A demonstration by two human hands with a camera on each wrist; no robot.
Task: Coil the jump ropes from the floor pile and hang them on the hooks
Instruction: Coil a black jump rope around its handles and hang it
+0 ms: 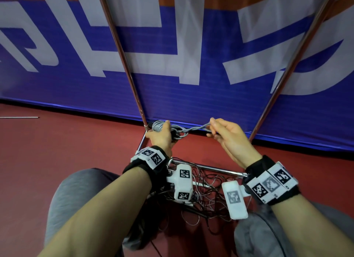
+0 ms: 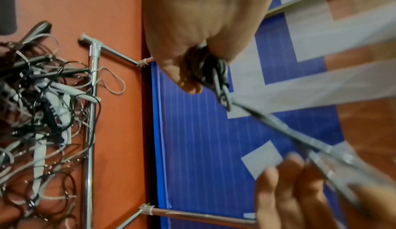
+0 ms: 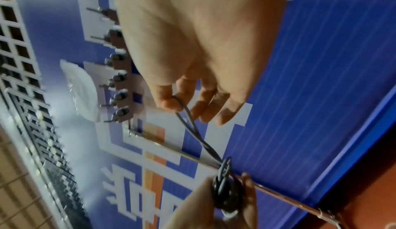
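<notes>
My left hand (image 1: 162, 131) grips a coiled grey jump rope (image 1: 158, 126) low in front of the banner. A twisted double strand (image 1: 193, 129) runs from the coil to my right hand (image 1: 211, 129), which pinches its end loop (image 3: 186, 112). In the left wrist view the coil (image 2: 212, 70) sits under my left palm and the strand (image 2: 278, 126) stretches to the right hand's fingers (image 2: 289, 190). The tangled pile of ropes (image 1: 206, 193) lies on the floor under my wrists. A row of hooks (image 3: 116, 80) shows on a board in the right wrist view.
Two slanted metal poles (image 1: 122, 51) (image 1: 298, 51) of a rack rise on either side of my hands, and its base bar (image 1: 206, 168) crosses the pile. A blue and white banner (image 1: 191, 99) stands behind. A thin rod (image 1: 19, 117) lies on the red floor at left.
</notes>
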